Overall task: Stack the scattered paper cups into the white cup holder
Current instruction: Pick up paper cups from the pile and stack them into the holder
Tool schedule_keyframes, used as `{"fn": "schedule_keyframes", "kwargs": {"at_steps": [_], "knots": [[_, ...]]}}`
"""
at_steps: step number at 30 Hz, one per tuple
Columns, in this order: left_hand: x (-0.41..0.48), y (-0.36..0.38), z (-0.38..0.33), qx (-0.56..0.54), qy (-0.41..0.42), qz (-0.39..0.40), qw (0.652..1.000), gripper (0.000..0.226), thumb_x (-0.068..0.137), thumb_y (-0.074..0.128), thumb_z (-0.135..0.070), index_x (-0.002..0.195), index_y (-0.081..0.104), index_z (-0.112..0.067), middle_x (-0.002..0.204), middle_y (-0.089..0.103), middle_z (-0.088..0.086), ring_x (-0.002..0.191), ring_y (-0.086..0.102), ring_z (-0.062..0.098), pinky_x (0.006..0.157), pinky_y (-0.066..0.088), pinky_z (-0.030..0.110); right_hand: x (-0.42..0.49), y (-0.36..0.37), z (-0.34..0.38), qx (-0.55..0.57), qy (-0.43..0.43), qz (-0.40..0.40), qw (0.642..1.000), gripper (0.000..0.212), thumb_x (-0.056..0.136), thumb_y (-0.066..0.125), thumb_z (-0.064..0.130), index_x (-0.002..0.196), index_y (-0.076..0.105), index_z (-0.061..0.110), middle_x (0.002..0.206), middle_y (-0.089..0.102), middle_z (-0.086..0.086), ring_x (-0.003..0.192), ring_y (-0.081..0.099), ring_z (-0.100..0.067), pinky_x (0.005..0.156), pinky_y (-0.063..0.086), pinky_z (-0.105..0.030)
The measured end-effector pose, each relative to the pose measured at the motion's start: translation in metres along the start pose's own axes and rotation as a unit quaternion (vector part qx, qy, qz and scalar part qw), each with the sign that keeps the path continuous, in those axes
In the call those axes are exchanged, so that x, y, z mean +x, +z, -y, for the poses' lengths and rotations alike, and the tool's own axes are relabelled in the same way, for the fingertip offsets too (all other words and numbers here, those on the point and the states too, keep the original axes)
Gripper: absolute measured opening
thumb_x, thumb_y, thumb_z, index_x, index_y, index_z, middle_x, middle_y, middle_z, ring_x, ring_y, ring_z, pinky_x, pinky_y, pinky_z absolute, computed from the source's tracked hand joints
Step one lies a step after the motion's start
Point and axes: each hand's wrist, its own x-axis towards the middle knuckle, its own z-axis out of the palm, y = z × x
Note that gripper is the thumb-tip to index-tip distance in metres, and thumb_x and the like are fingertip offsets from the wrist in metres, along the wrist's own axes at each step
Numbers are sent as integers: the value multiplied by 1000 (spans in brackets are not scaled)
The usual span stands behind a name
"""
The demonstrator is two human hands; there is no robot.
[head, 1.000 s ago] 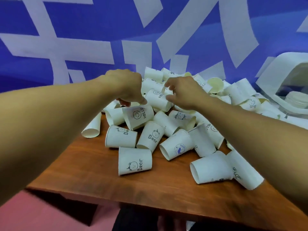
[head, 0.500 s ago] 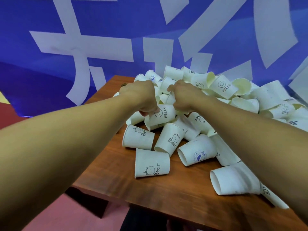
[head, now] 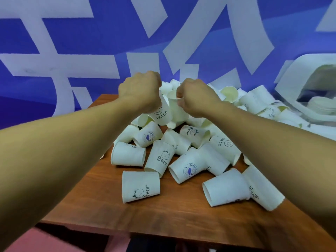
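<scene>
Wraps left grip (head: 140,91) round HELLO cup (head: 162,114), pinches rim of plain cup (head: 176,109) in right grip (head: 197,98); holds both roughly upright, touching, above pile (head: 161,159) on surface (head: 87,206). Sees white cup holder (head: 294,75) well off rightward, nearer right grip, seemingly with stacked cups inside.

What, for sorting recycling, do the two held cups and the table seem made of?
HELLO cup and plain cup: likely thin matte white paper, no gloss, the first with flat printed ink. Table: reddish-brown wood grain, slight sheen; solid wood or laminate, cannot tell.
</scene>
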Motion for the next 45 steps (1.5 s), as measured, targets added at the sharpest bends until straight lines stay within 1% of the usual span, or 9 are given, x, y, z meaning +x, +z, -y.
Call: {"fn": "schedule_keyframes", "kwargs": {"at_steps": [2,6,9,15,19,26,31,39,45], "knots": [[4,-5,-17,1,27,-34,999,43,77,79,-25,113,56,-28,102,65,3,89,62,33,71,56,42,-8,-14,-16,-9,7,-32,999,20,93,58,28,106,67,16,113,57,-7,106,48,-29,72,37,-34],[8,-11,-65,12,79,-87,993,27,79,76,-24,102,63,-25,97,65,4,85,60,32,59,44,34,-30,-42,-54,-41,33,-95,994,21,94,59,34,103,70,19,102,59,-4,105,48,-27,70,31,-32],[9,-10,-109,-8,119,-109,987,16,82,72,-20,95,65,-25,94,65,7,86,60,34,62,47,36,-52,-59,-87,-60,58,-126,988,19,94,58,33,99,71,19,92,59,-2,99,47,-24,67,30,-31],[8,0,-203,-32,191,-124,973,15,85,67,-18,99,66,-24,88,59,7,83,55,35,63,36,36,-103,-92,-161,-84,133,-139,978,18,92,60,31,87,70,17,77,51,-1,82,40,-23,65,35,-33],[14,19,-261,-67,226,-124,964,17,84,64,-16,98,68,-24,92,62,9,87,58,38,63,39,36,-135,-110,-210,-109,183,-130,968,19,91,59,32,90,72,18,86,60,-7,88,50,-28,69,46,-39],[33,51,-354,-109,299,-122,940,16,89,59,-24,102,68,-25,89,63,9,84,56,36,62,38,33,-176,-128,-285,-149,260,-142,943,20,93,60,32,100,75,20,97,67,-8,86,57,-28,72,52,-40],[56,84,-401,-131,315,-114,933,15,90,58,-25,102,68,-23,91,65,9,85,57,37,63,37,33,-182,-124,-335,-175,295,-156,926,25,93,60,34,110,72,19,110,67,-9,95,60,-29,77,47,-33],[79,142,-434,-155,338,-108,922,18,90,54,-30,101,68,-26,93,70,3,87,59,34,63,43,33,-170,-92,-393,-182,307,-159,921,24,94,60,32,107,72,16,105,69,-12,93,62,-29,78,54,-40],[83,162,-436,-116,369,-100,917,20,95,54,-28,103,72,-24,87,66,11,79,58,36,61,44,35,-160,-67,-421,-177,305,-167,921,22,94,61,33,104,74,18,96,71,-10,84,64,-28,74,57,-41]]}}
